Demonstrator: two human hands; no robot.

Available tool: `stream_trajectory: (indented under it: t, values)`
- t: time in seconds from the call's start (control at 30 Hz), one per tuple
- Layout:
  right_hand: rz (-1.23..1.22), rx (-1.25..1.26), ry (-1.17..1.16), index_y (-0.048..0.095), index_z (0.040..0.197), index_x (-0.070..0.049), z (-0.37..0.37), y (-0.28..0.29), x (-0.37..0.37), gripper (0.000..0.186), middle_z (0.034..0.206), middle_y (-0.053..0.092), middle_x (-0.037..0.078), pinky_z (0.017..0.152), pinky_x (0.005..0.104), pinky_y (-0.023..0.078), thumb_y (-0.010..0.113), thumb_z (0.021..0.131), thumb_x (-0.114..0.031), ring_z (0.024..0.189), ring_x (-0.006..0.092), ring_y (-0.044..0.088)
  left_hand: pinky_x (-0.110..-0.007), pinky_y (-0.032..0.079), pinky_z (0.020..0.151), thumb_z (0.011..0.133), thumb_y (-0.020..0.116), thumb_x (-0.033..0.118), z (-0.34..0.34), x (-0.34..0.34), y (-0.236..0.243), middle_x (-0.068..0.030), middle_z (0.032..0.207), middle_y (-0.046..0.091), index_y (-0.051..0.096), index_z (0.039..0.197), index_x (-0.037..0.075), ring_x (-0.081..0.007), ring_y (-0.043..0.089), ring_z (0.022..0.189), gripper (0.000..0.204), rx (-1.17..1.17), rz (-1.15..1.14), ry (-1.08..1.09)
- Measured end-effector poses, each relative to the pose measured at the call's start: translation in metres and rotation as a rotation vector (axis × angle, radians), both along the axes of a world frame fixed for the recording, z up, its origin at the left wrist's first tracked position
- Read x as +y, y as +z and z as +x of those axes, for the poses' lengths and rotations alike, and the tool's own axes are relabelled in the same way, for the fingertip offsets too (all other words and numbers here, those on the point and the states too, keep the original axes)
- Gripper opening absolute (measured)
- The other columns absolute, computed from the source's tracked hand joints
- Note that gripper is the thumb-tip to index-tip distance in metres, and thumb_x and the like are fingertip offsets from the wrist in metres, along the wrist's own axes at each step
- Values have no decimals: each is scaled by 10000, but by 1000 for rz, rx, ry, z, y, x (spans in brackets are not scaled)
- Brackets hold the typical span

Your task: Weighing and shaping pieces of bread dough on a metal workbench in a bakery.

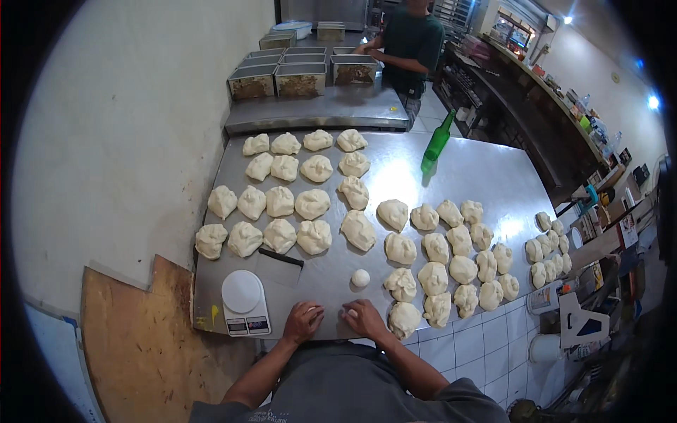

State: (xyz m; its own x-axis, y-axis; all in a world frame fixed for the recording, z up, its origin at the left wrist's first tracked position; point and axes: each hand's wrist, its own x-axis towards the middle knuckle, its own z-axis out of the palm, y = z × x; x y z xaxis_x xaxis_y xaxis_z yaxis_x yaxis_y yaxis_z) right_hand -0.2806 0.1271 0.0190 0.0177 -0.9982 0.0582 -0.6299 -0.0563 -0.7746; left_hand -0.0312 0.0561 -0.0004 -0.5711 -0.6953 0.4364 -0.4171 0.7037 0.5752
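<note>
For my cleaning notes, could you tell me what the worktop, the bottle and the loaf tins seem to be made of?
Worktop: probably stainless steel, brushed grey with bright glare. Bottle: translucent green, glass or plastic, unclear. Loaf tins: dull grey metal, with brown-stained sides.

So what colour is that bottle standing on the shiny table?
Green. The bottle shows best in the head view, standing near the far edge of the steel table.

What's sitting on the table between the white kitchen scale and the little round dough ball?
In the head view, a flat bench scraper with a dark handle lies between the scale and the small round dough ball; past it, bare steel table runs to the ball.
</note>
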Motion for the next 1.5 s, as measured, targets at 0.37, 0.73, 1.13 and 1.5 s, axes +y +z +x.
stream_trajectory:
  t: [0.37,0.73,1.13,1.5]
  values:
    - [3,198,127,777,1224,-76,-8,9,21,372,1233,714,159,966,420,529,785,893,-247,1106,366,659,-373,537,935,888,807,106,22,22,8,-65,1182,725,762,1174,60,-278,672,1043,293,-37,134,149]
    - [116,-43,111,720,1342,-85,9,45,-22,462,1278,693,170,965,438,540,778,910,-240,1127,372,666,-388,544,945,913,805,165,-3,0,28,-87,1192,711,753,1202,54,-287,671,1076,314,132,285,233]
    - [-325,73,243,677,1352,-80,35,-23,-50,478,1315,667,130,1028,439,509,778,891,-160,1208,345,627,-428,531,1038,914,816,193,-4,-3,20,-135,1383,635,678,1364,76,-351,638,1204,486,57,103,108]
    - [-351,106,235,656,1329,-60,42,-42,-54,436,1350,647,108,1137,431,452,738,919,-185,1314,312,585,-408,552,1021,917,782,141,2,-7,-6,-114,1344,666,724,1283,64,-324,661,1180,379,26,90,38]
